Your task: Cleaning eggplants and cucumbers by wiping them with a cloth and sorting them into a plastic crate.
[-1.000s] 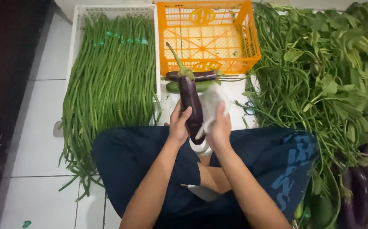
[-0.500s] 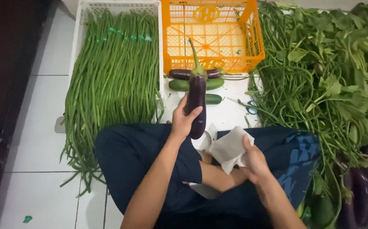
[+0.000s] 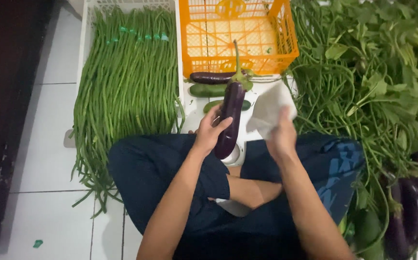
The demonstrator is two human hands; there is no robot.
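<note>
A: Left hand?

B: My left hand [image 3: 210,131] gripped a purple eggplant [image 3: 229,119] round its lower half, stem end up, over my lap. Fingers wrapped the near side, thumb across the front.

A: Right hand?

B: My right hand [image 3: 280,136] clutched a white cloth [image 3: 269,110], bunched, just beside the eggplant, not touching it as far as I could tell.

A: What lay ahead of you?

B: An orange crate [image 3: 286,33] stood on the floor past my knees. Against its near wall lay a second eggplant [image 3: 210,77], then a cucumber [image 3: 206,90] beside it, and another cucumber [image 3: 215,104] partly hidden behind the one I held.

A: Sides?

B: On the left, long beans [image 3: 127,86] filled a white tray [image 3: 84,29] and spilled onto the tile. On the right, leafy greens [image 3: 377,72] were heaped, with more eggplants [image 3: 413,207] at the lower right corner.

A: Posture?

B: I sat cross-legged, dark trousers.
</note>
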